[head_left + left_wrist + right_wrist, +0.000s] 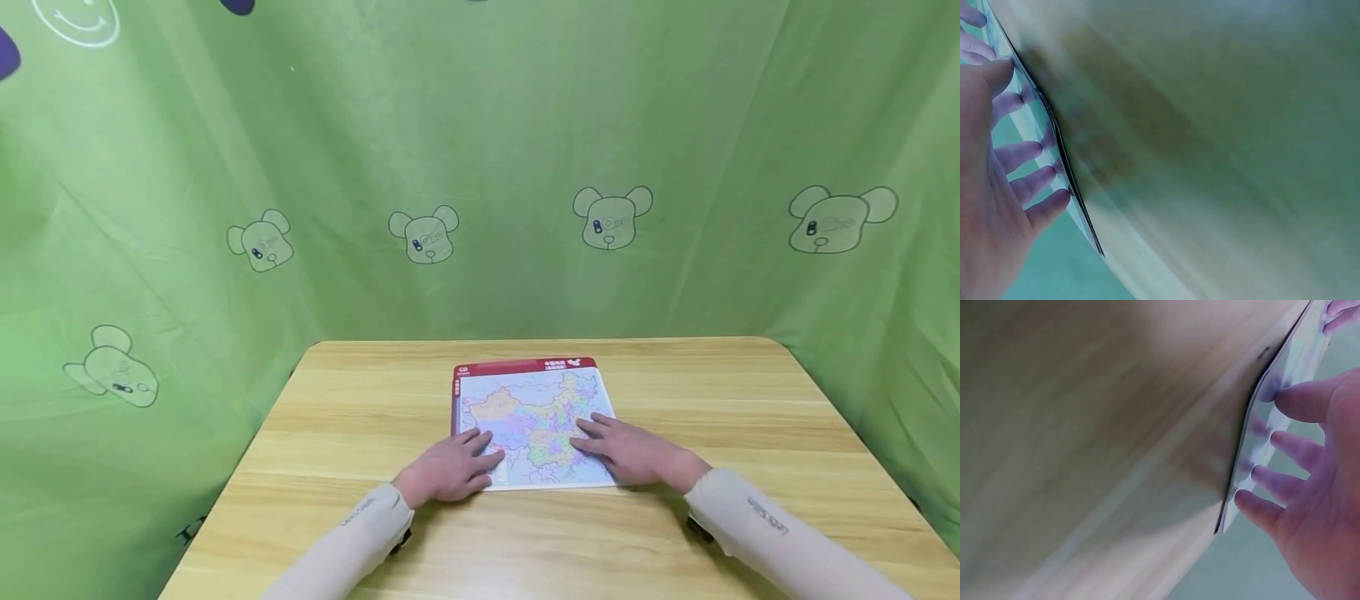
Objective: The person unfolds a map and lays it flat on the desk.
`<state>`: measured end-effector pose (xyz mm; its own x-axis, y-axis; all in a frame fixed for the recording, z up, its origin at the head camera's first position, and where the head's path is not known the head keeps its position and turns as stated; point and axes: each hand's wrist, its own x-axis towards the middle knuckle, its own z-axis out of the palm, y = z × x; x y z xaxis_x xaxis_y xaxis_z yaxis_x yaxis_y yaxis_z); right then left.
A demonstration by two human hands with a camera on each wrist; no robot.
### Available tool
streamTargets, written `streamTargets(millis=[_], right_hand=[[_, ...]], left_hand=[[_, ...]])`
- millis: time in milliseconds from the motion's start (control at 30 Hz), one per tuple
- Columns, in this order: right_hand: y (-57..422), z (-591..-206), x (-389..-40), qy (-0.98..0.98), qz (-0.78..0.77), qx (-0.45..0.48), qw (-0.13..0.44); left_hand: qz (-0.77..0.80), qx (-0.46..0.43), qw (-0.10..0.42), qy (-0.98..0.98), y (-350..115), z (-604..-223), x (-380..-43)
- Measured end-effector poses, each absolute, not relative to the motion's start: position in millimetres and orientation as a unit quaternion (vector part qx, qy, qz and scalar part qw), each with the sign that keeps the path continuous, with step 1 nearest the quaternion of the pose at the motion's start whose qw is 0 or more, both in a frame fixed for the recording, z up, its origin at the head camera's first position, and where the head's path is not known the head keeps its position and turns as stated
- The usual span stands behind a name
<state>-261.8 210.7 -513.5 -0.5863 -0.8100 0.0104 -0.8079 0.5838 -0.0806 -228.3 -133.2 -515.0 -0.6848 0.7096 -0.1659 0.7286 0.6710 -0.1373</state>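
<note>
A flat map sheet (525, 417) of China with a red top border lies on the wooden table. Its surface looks glossy, and the fingers mirror in it in both wrist views. My left hand (453, 467) rests on its lower left part with fingers spread. On the lower right part lies my right hand (633, 450), its fingers also spread and touching the surface. In the left wrist view the left fingertips (1034, 149) meet the sheet near its dark edge. The right fingertips (1265, 475) do the same in the right wrist view. Neither hand grips anything.
The wooden table (337, 417) reaches out around the map on all sides, with rounded far corners. A green curtain (525, 125) printed with bear heads hangs behind the table and along both sides.
</note>
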Motion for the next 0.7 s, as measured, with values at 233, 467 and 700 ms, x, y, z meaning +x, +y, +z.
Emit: streamTargets(millis=[233,467,700], right_hand=[[199,-504,-243,0.888,-0.044,-0.457,0.037],[197,-505,-238,0.883,-0.031,-0.467,0.041],[208,-513,-248,0.889,-0.034,-0.455,0.030]], left_hand=[[-0.078,0.369,0.044,0.925,-138,-513,-243],[-0.084,0.329,0.071,0.938,-142,-513,-253],[-0.063,0.332,0.094,0.937,-140,-514,-250]])
